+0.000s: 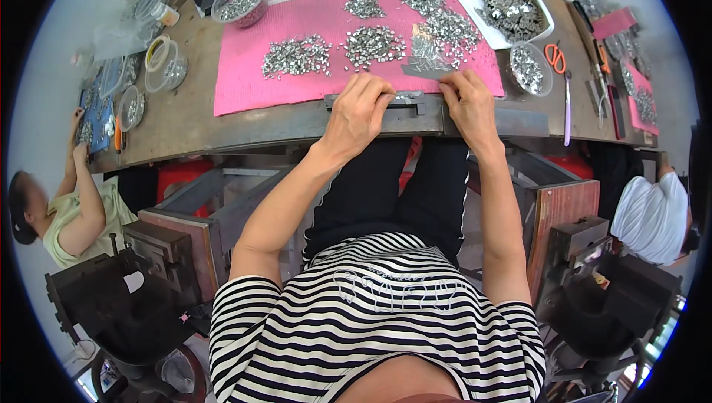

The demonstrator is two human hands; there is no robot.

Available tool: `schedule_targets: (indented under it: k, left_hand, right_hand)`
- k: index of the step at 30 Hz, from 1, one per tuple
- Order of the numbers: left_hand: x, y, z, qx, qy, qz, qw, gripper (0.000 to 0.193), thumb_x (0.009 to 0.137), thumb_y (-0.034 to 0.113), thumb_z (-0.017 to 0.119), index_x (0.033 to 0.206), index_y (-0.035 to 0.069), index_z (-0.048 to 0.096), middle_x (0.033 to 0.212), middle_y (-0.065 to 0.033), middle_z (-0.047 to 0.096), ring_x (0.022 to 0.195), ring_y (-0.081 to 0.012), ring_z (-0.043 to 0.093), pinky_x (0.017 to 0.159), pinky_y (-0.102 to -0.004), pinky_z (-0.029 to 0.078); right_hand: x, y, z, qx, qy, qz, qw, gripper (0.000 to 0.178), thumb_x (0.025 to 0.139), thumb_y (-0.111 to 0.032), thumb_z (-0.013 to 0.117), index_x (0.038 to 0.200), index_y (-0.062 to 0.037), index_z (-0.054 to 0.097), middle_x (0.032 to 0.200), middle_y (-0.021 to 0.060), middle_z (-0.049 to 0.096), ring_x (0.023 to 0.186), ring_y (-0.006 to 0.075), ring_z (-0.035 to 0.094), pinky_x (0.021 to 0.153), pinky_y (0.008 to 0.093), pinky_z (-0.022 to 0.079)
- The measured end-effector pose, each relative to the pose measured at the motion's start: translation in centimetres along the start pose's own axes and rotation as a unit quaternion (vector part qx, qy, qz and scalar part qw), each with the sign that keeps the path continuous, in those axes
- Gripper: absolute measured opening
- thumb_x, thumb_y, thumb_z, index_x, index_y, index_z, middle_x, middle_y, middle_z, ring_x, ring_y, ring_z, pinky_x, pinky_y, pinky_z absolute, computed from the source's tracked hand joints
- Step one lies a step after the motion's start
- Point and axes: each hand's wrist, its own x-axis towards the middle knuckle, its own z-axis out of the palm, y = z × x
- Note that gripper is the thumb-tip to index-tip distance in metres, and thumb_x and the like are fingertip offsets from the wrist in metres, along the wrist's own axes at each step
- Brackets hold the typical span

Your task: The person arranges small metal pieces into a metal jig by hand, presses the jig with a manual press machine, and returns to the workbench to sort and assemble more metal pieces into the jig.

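At the table's front edge, a small metal fixture [406, 102] is fixed. My left hand [356, 112] rests over its left end, thumb and fingers pinched together above it; whatever they hold is too small to make out. Just right of the fixture, my right hand [472, 106] hangs with fingers bent and pressed to the thumb, their tips beside a flat grey plate [427, 71]. Beyond the plate lies a heap of thin metal pins [428, 50]. Small shiny metal pieces [374, 44] are heaped past my left hand, and another pile [297, 57] sits farther left on the pink mat [242, 84].
A white tray [546, 34] of metal parts stands at the back right, with a round tub [531, 69] before it. Orange-handled scissors [554, 55] and a purple-handled tool [567, 117] lie farther right. Another clear tub [239, 2] stands back left. Co-workers sit on both sides.
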Motion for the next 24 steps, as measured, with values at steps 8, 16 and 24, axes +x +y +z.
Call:
schedule_targets:
  k: [8,16,24]
  left_hand:
    - [0.0,0.0,0.0,0.001,0.004,0.013,1.0,0.012,0.084,-0.005,0.066,0.094,0.001,0.062,0.09,-0.0121,0.061,0.084,-0.0325,0.059,0.075,-0.0415,0.049]
    - [-0.4,-0.1,0.1,0.018,0.006,0.029,0.999,0.013,0.083,-0.002,0.07,0.094,0.001,0.064,0.093,-0.0114,0.063,0.085,-0.0322,0.06,0.077,-0.0416,0.049]
    - [-0.8,0.7,-0.1,0.092,0.011,-0.004,0.996,0.015,0.083,0.008,0.075,0.095,0.005,0.067,0.092,-0.0083,0.066,0.089,-0.0309,0.062,0.094,-0.0483,0.046]
  right_hand:
    - [0.1,0.3,-0.2,0.013,-0.015,0.034,0.999,0.011,0.086,-0.004,0.07,0.09,0.0015,0.061,0.081,0.0134,0.064,0.07,0.0259,0.065,0.065,0.0361,0.052]
    - [-0.5,-3.0,-0.1,0.275,0.015,0.136,0.952,0.01,0.088,-0.004,0.069,0.093,0.0022,0.063,0.085,0.0084,0.069,0.075,0.017,0.066,0.073,0.0303,0.052]
    - [-1.2,-4.5,2.2,0.279,0.007,0.09,0.956,0.008,0.085,-0.001,0.07,0.09,0.0007,0.063,0.095,0.0092,0.066,0.087,0.0247,0.061,0.079,0.0359,0.048]
